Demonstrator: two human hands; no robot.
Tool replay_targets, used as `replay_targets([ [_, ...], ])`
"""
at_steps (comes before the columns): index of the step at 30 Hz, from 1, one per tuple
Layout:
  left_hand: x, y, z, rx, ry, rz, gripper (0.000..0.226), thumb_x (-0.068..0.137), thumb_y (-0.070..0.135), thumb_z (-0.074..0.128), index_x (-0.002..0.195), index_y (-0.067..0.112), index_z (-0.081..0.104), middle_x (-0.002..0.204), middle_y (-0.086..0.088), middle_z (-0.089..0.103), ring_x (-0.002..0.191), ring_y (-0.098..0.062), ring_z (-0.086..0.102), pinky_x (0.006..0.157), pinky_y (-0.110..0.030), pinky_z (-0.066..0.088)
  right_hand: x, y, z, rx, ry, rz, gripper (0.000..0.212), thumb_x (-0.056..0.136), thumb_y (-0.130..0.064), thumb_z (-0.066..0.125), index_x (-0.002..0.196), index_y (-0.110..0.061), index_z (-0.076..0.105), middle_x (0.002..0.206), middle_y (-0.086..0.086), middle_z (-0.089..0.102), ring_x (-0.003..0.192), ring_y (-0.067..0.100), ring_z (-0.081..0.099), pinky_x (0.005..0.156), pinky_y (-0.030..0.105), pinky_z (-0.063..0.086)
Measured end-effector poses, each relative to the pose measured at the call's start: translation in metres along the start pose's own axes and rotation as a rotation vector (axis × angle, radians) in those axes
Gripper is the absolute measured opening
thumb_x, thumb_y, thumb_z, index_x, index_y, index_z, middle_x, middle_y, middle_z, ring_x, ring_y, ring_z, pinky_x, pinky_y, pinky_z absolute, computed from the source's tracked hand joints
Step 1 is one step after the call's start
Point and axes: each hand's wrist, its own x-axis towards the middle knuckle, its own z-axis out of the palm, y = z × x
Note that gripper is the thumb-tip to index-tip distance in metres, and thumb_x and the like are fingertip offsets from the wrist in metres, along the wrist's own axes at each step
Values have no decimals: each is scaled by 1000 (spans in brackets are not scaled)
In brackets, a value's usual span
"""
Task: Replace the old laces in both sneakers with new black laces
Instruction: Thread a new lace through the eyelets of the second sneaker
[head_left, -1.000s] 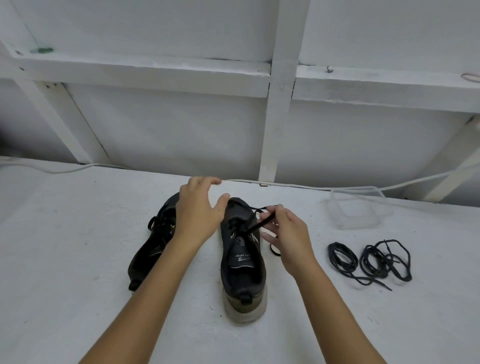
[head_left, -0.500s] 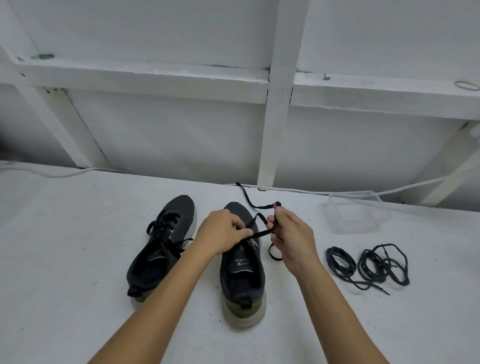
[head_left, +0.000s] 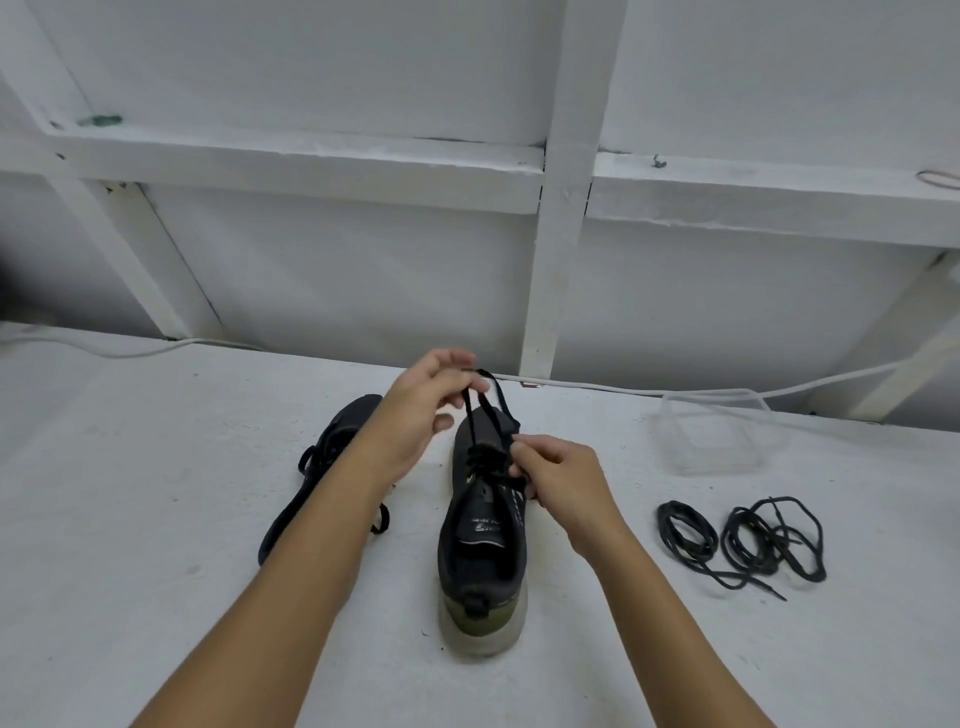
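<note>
Two dark sneakers stand on the white table. The right sneaker (head_left: 483, 540) points away from me, heel with olive patch nearest. My left hand (head_left: 423, 413) is raised above its toe, pinching a loop of the sneaker's black lace (head_left: 480, 410) pulled up taut. My right hand (head_left: 558, 480) rests at the sneaker's right side, fingers pinched on the lace at the eyelets. The left sneaker (head_left: 332, 457) lies partly hidden behind my left forearm, laced. Two coiled black laces (head_left: 688, 535) (head_left: 769, 538) lie on the table to the right.
A clear plastic box (head_left: 717, 434) sits at the back right of the table (head_left: 130, 493). A white cable (head_left: 675, 389) runs along the foot of the white framed wall (head_left: 363, 270).
My left hand has risen from the sneaker's tongue toward the toe, drawing a lace loop upward. My right hand has dropped lower onto the eyelets.
</note>
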Motion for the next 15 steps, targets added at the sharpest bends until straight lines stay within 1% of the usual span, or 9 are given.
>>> replay_targets([
  [3, -4, 22, 6, 186, -100, 117, 20, 99, 6, 51, 104, 24, 59, 97, 9, 75, 79, -3, 54, 67, -24, 35, -2, -11, 8, -134, -112, -112, 17, 97, -24, 65, 108, -26, 77, 80, -10, 74, 67, -4, 65, 68, 15, 47],
  [5, -8, 29, 12, 248, -171, 177, 24, 100, 1, 48, 106, 21, 60, 101, 6, 75, 85, 6, 61, 68, -12, 40, -2, -20, 13, -188, -207, -176, 10, 95, -31, 67, 90, -29, 75, 75, -9, 67, 64, 2, 59, 66, 17, 45],
  [7, -9, 31, 15, 306, -225, 196, 27, 102, 1, 46, 117, 20, 59, 107, 5, 74, 93, 9, 62, 70, -4, 41, -1, -25, 14, -246, -250, -224, 22, 95, -37, 66, 77, -25, 72, 69, -4, 59, 60, 7, 52, 64, 23, 44],
  [8, -9, 29, 14, 360, -239, 191, 30, 104, 6, 45, 125, 23, 58, 109, 8, 74, 98, 10, 62, 72, -3, 41, 0, -27, 14, -268, -260, -234, 27, 96, -38, 65, 78, -19, 71, 68, -3, 59, 59, 8, 51, 64, 26, 45],
  [10, -6, 18, 7, 500, -228, 155, 33, 107, 22, 43, 136, 36, 52, 113, 18, 72, 109, 12, 58, 83, -7, 41, 1, -29, 10, -271, -272, -230, 26, 99, -37, 60, 91, -17, 74, 73, -5, 65, 62, 5, 56, 68, 26, 49],
  [12, -5, 3, -4, 665, -193, 99, 36, 106, 41, 40, 141, 45, 46, 121, 21, 68, 120, 7, 53, 103, -21, 40, 1, -27, 4, -214, -270, -203, 22, 103, -36, 56, 100, -25, 75, 79, -8, 70, 66, 1, 60, 67, 17, 49],
  [13, -7, -4, -9, 724, -201, 70, 40, 103, 50, 40, 142, 46, 46, 123, 20, 67, 122, 3, 53, 109, -28, 39, -1, -28, 1, -186, -263, -193, 23, 104, -37, 54, 101, -27, 74, 80, -7, 72, 67, 1, 61, 66, 15, 47],
  [14, -11, -9, -12, 769, -222, 43, 43, 100, 55, 43, 141, 45, 48, 116, 18, 69, 117, 0, 57, 108, -32, 41, -1, -27, -3, -161, -252, -189, 24, 104, -36, 53, 100, -27, 74, 82, -6, 73, 68, 1, 62, 65, 14, 47],
  [15, -15, -14, -15, 803, -242, 36, 41, 98, 55, 48, 137, 42, 53, 102, 14, 72, 106, -4, 63, 101, -33, 47, -3, -26, -6, -125, -238, -183, 25, 105, -35, 53, 99, -26, 75, 83, -4, 74, 69, 2, 62, 63, 13, 46],
])
